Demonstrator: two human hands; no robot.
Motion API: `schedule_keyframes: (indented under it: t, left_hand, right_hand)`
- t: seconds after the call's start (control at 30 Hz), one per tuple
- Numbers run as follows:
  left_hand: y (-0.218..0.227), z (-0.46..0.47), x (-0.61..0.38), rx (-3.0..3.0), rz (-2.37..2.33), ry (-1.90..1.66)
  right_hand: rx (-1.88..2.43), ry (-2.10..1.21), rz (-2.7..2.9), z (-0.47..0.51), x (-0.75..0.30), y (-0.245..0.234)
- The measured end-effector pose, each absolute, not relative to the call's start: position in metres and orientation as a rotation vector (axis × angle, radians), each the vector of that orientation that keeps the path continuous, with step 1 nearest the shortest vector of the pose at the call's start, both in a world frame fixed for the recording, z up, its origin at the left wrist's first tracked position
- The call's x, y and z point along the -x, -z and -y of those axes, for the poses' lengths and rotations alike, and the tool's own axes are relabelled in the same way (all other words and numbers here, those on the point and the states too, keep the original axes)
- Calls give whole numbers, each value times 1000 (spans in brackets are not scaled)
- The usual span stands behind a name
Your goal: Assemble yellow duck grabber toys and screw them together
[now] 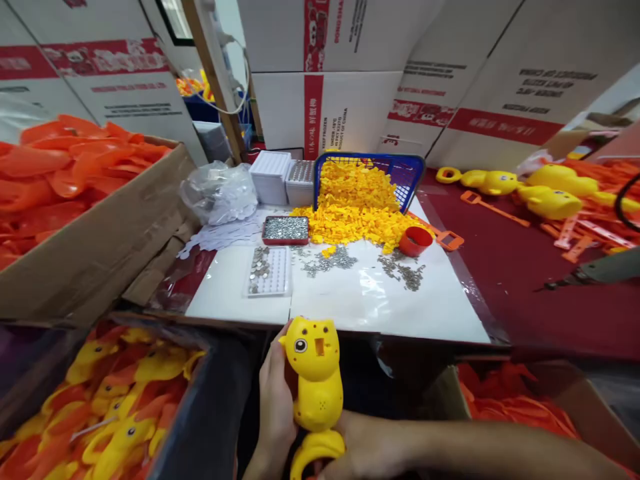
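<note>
A yellow plastic animal-shaped toy half (317, 373) stands upright in front of me, with a round eye, a square opening in the face and a curved handle at the bottom. My left hand (277, 393) is closed along its left side, thumb and fingers mostly behind it. My right hand (363, 443) grips the lower end near the handle; its fingertips are partly hidden at the frame's bottom. A bit of orange shows beneath the handle.
Ahead, a blue basket (419, 175) spills small yellow parts (355, 223) onto a white worktop (340, 300). Near them lie a red tray of metal pieces (285, 229), a battery tray (269, 272) and a red cup (415, 241). A power screwdriver (600, 270) hangs right; boxes flank me.
</note>
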State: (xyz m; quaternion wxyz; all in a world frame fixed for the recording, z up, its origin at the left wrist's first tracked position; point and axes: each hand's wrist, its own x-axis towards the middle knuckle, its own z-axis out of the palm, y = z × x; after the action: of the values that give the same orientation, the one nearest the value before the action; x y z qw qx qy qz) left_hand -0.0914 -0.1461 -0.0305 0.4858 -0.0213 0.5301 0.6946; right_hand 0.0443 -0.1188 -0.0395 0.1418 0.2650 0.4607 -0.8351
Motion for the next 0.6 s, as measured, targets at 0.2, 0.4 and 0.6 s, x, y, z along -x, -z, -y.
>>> schedule_keyframes:
  t: [0.2, 0.4, 0.6]
  left_hand:
    - [17, 154, 117, 379, -1155, -1741]
    - [24, 182, 156, 346, -736, -1499]
    - [39, 209, 153, 23, -386, -1539]
  right_hand:
    - [-79, 1922, -1872, 68, -17, -9]
    - [-317, 1274, -2851, -4, 24, -44]
    - [-155, 435, -3279, -58, 83, -16]
